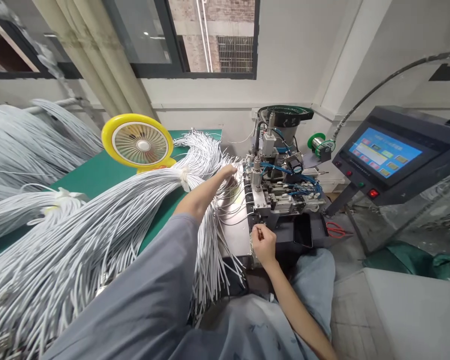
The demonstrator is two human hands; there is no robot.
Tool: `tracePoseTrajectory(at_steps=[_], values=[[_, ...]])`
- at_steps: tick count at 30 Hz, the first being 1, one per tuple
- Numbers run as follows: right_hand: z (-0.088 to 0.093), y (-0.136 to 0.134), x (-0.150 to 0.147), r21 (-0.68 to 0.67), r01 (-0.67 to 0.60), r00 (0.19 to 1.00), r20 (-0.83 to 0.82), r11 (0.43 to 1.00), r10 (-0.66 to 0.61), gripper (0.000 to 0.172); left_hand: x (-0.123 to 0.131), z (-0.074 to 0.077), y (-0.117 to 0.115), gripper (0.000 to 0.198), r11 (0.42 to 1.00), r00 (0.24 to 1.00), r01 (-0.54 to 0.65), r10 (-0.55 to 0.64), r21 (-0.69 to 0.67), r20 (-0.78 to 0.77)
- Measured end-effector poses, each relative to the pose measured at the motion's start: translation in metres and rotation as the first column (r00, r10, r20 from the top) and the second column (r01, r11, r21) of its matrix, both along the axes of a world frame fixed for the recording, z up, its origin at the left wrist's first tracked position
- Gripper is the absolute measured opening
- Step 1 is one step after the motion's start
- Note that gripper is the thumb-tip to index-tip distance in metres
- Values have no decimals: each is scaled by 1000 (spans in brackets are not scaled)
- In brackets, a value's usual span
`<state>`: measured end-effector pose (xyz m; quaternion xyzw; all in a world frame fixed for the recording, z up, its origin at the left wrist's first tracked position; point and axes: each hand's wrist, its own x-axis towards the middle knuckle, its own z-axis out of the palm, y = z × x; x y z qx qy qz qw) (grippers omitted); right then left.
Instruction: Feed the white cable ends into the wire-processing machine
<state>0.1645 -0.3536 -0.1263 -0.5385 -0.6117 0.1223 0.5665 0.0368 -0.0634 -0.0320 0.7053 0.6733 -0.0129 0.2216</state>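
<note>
Here's the green table [93, 169], with a great sheaf of white cables [135, 197] sprawled across it, its long axis slanting from near left to far right, towards the machine [281, 172]. The cables lie left of the right hand; the left hand, at their far end, is clearly the nearer. That left hand [230, 171] reaches out, fingers too obscured to tell how open, or what they hold. And the right hand [263, 243] is curled nearly closed beside the machine's front edge; whether it pinches anything, I can't tell.
</note>
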Motion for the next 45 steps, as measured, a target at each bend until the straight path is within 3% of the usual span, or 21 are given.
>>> tracePoseTrajectory(at_steps=[8, 20, 26, 30, 34, 37, 39, 45], values=[[-3, 0, -2, -23, -11, 1000, 10, 1000, 11, 22, 0, -3, 8, 34, 998, 1000, -13, 12, -68, -9], [3, -1, -7, -24, -35, 984, 173, 999, 39, 20, 32, 0, 37, 34, 968, 995, -87, 72, -235, -74], [4, 3, -9, 17, -40, 989, 141, 999, 37, 20, 37, 14, 33, 34, 970, 993, -77, 55, -230, -100], [3, 3, -8, 30, -40, 987, 158, 999, 35, 19, 34, 21, 28, 33, 979, 996, -85, 80, -185, -33], [0, 1, -7, 42, -35, 982, 186, 999, 26, 19, 22, 19, 18, 35, 980, 977, -153, 169, -125, 131], [-2, -1, -7, 38, -30, 975, 221, 999, 21, 20, 6, 21, 9, 35, 973, 914, -224, 230, -57, 334], [-4, -3, -8, 34, -30, 972, 235, 999, 21, 20, -4, 25, 4, 34, 961, 833, -277, 236, 8, 501], [-13, -8, -10, -1, 16, 964, 267, 1000, -15, 20, -25, 50, -11, 32, 903, 431, -408, 58, 137, 901]])
